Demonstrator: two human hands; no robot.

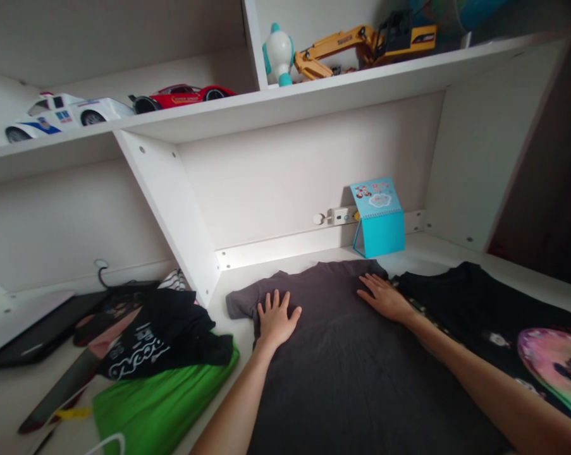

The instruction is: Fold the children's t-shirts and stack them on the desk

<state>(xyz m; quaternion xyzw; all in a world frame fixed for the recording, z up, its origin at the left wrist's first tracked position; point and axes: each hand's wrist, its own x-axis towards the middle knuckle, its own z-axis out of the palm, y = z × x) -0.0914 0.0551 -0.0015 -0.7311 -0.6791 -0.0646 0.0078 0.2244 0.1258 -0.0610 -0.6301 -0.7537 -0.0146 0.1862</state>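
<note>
A dark grey T-shirt (pixel 332 354) lies spread flat on the white desk, its collar end toward the back wall. My left hand (pixel 276 319) rests on the shirt near its left sleeve, fingers spread and palm down. Near the other shoulder, my right hand (pixel 382 296) presses flat on the fabric with its fingers stretched out. Neither hand grips anything. Close to my right forearm lies a black shirt (pixel 456 303) with a colourful round print, partly hidden by that arm.
To the left are a black garment with white lettering (pixel 157 328), a green cloth (pixel 171 398) and a dark laptop (pixel 43 335). A blue desk calendar (pixel 382 234) stands at the back beside a power socket (pixel 343 216). Toy vehicles, including a yellow excavator (pixel 351 44), sit on the shelf above.
</note>
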